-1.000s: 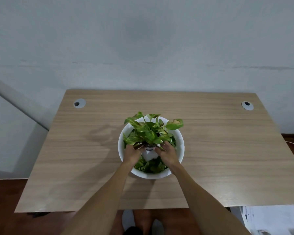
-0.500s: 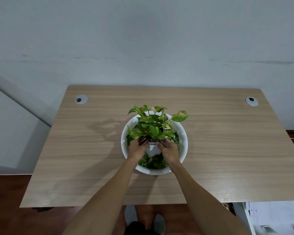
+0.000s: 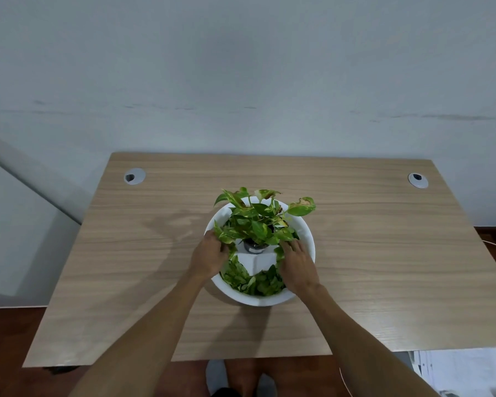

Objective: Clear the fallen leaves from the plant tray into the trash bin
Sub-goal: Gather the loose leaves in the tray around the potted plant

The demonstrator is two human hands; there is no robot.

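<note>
A round white plant tray point(image 3: 305, 233) sits in the middle of the wooden table point(image 3: 384, 267). A small pot point(image 3: 254, 247) with a green leafy plant point(image 3: 258, 219) stands in its centre. Loose fallen leaves point(image 3: 252, 282) lie in the near part of the tray. My left hand point(image 3: 209, 256) rests over the tray's left rim, its fingers curled among leaves, and whether it grips anything is hidden. My right hand point(image 3: 297, 262) lies inside the tray on the right, fingers spread on the leaves.
Two grey cable grommets point(image 3: 134, 176) point(image 3: 417, 179) sit at the table's far corners. A white container with papers point(image 3: 464, 371) shows on the floor under the table's near right corner. A wall stands right behind the table. My feet point(image 3: 241, 376) are below the near edge.
Both hands have left the pot in the centre and moved apart, the left to the tray's left rim, the right onto the leaves at the right side.
</note>
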